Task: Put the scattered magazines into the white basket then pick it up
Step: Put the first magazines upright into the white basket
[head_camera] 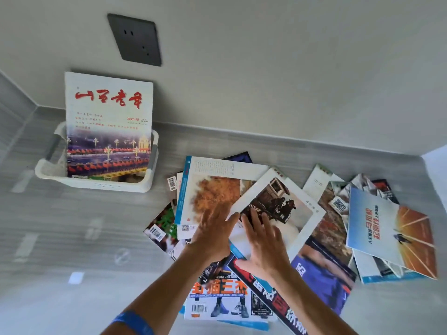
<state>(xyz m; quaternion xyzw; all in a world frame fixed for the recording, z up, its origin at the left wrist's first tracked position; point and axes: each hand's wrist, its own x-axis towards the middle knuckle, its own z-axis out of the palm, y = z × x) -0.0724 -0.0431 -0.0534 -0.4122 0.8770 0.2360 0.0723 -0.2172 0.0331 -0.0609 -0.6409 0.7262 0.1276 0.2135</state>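
Note:
A white basket [101,186] sits on the floor at the left by the wall. One magazine with red characters [108,122] stands upright in it, leaning on the wall. Several magazines lie scattered in an overlapping pile on the floor to the right. My left hand [212,230] lies flat, fingers spread, on a magazine with an orange tree picture [212,187]. My right hand [263,245] rests with fingers apart on a white-bordered magazine showing a brown cart photo [287,206]. Neither hand visibly grips anything.
A dark wall socket [135,39] is above the basket. A blue-and-orange magazine [391,233] tops the pile's right end, near a wall corner. A basketball magazine [225,298] lies under my forearms. Grey floor stretches to the left. A blue wristband [133,321] is on my left arm.

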